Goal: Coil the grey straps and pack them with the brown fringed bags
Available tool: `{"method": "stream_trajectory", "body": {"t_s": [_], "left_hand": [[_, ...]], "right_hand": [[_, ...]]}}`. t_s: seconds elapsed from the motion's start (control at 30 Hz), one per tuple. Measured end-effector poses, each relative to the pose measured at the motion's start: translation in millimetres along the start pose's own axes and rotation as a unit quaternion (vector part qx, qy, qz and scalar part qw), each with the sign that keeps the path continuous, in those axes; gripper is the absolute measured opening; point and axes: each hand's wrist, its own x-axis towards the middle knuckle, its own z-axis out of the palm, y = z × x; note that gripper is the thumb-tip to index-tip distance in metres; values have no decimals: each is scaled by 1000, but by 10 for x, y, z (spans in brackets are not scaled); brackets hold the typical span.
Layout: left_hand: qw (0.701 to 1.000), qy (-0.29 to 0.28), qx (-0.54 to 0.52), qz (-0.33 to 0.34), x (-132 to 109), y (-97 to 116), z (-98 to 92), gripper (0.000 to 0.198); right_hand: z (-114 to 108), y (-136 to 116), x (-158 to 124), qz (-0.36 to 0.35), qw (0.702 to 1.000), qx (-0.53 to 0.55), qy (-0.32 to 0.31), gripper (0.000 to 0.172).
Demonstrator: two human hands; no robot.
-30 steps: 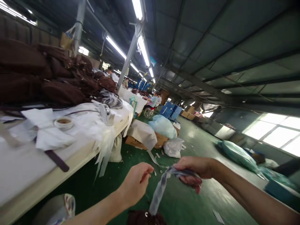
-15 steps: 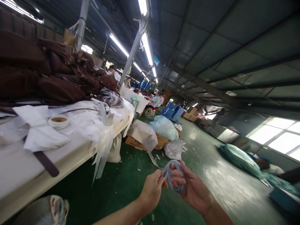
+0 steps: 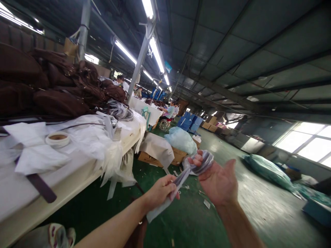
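Note:
My right hand [image 3: 219,182] is palm up with its thumb spread, its fingers curled through a coil of thin, greyish-white, see-through strip [image 3: 205,162]. A length of the strip [image 3: 182,179] runs down from the coil to my left hand [image 3: 161,189], which is closed around it. The strip's loose tail [image 3: 157,210] hangs below that hand. Both hands are in mid-air over the green floor, right of the long table. Something dark brown [image 3: 137,229] shows beneath my left forearm; its shape is mostly hidden.
On the table [image 3: 77,182] lie a heap of brown bags [image 3: 59,82], a tape roll [image 3: 57,139], white sheets [image 3: 31,144] and a bundle of strips [image 3: 120,110]. Beyond my hands are a cardboard box [image 3: 150,158] and a pale blue plastic bag [image 3: 181,139]. People sit farther back.
My right hand has risen and its thumb has opened outward. My left hand has moved down and left, drawing a length of strip out from the coil. Brown material now shows below my left forearm.

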Motion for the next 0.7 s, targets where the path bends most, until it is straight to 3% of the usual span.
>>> {"method": "stream_trajectory", "body": {"t_s": [0.13, 0.23, 0.37, 0.5, 0.6, 0.7], "left_hand": [[994, -10, -112, 2, 154, 125, -165, 31], [994, -33, -105, 9, 241, 202, -276, 39], [998, -19, -52, 41, 234, 290, -282, 45], [997, -7, -51, 61, 203, 298, -161, 43], [993, -44, -94, 48, 226, 271, -106, 43], [990, -76, -119, 1, 268, 258, -85, 46]], "right_hand": [[111, -319, 180, 63, 990, 127, 30, 87], [143, -444, 271, 95, 981, 170, 22, 91], [123, -470, 324, 103, 984, 143, 12, 91], [133, -501, 317, 73, 995, 70, -5, 75], [179, -553, 278, 67, 997, 27, -2, 70], [227, -599, 218, 99, 994, 43, 23, 79]]}}
